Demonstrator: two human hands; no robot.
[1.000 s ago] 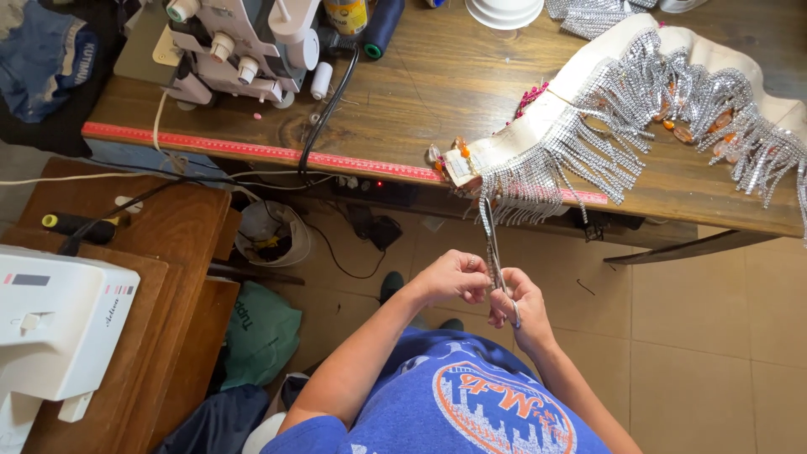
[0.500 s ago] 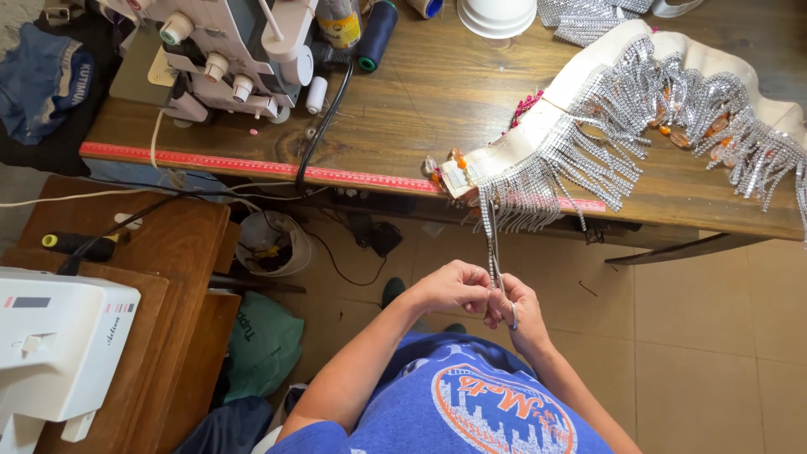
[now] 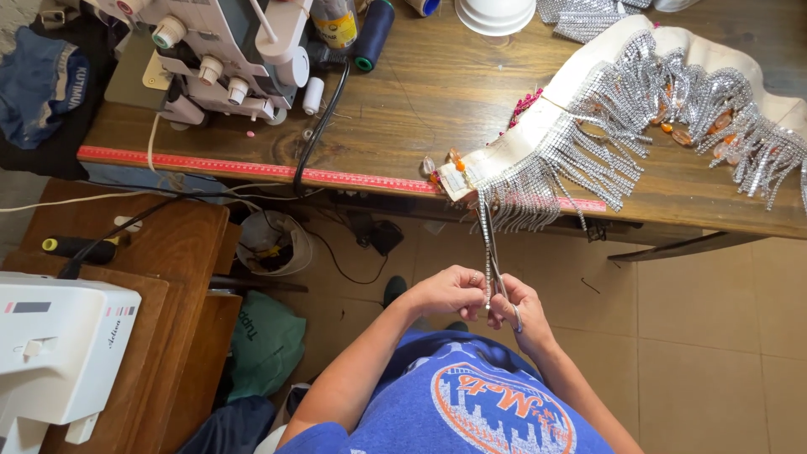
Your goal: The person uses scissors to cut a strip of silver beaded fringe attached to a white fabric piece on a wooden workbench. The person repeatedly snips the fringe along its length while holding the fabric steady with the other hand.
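Holding position, both hands together low at the lap. Left hand (image 3: 450, 292) closed in a narrow pinch on the lower end of a rhinestone strand (image 3: 486, 252); right hand (image 3: 514, 307) closed beside it, touching, fingers curled around the same end and what looks like a thin metal tool, too small to identify. Strand runs taut and nearly vertical from the hands up to the table (image 3: 437, 109) edge, where it joins the fringe (image 3: 580, 160).

Handling judgement: strand is light, limp like chain, small hard stones on a flexible backing. Likely slippery between the fingertips and prone to kinking; stones may shed if bent sharply. Best held close to the working end, pinched on the flat faces, with slight tension.

Fringe: many silver strands hanging from a cream fabric band (image 3: 714, 59) that curves across the wood tabletop; some strands spill over the edge. Orange and pink beads (image 3: 441, 168) at the band's near end and among the strands farther right.

Red tape measure (image 3: 252, 168) lies along the table's front edge. Beyond, left: overlock machine (image 3: 227, 50) with pale dials, black cable, dark blue thread cone (image 3: 374, 29). White bowl-like shape (image 3: 496, 13) at the far edge.

Near left: white sewing machine (image 3: 59, 353) on a brown cabinet.
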